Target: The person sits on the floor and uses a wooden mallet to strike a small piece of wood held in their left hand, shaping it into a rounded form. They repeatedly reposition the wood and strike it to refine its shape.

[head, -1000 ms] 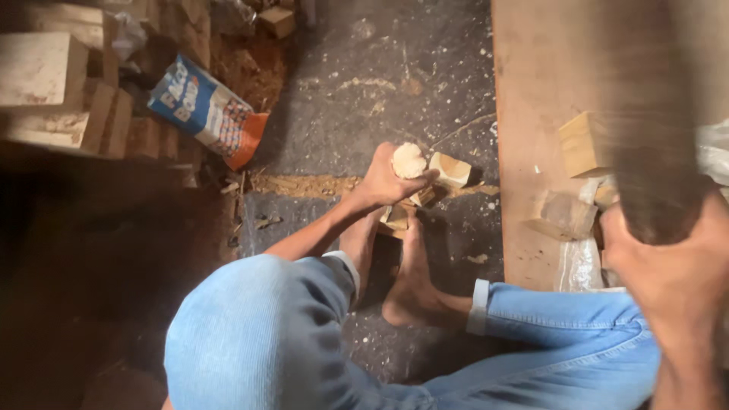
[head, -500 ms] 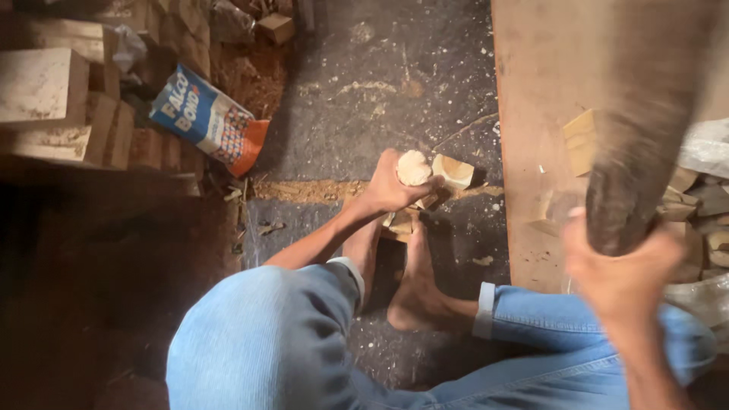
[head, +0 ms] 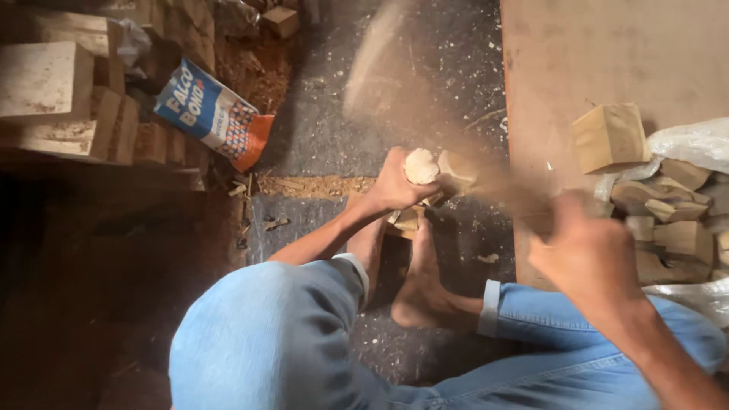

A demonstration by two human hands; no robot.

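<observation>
The left hand (head: pixel 391 186) is clenched around a pale, rounded wooden piece (head: pixel 422 165), its end smooth and light-coloured, held on the dark, chip-strewn floor (head: pixel 319 129) just above the person's bare foot (head: pixel 421 292). Fingers hide most of the piece, so its long axis cannot be told. The right hand (head: pixel 588 254) is closed on a tool (head: pixel 493 182) blurred to a brown streak running toward the piece; its shape cannot be made out. Rough-cut wooden blocks (head: pixel 645 190) lie on a flat brown board (head: pixel 600 53) at the right.
</observation>
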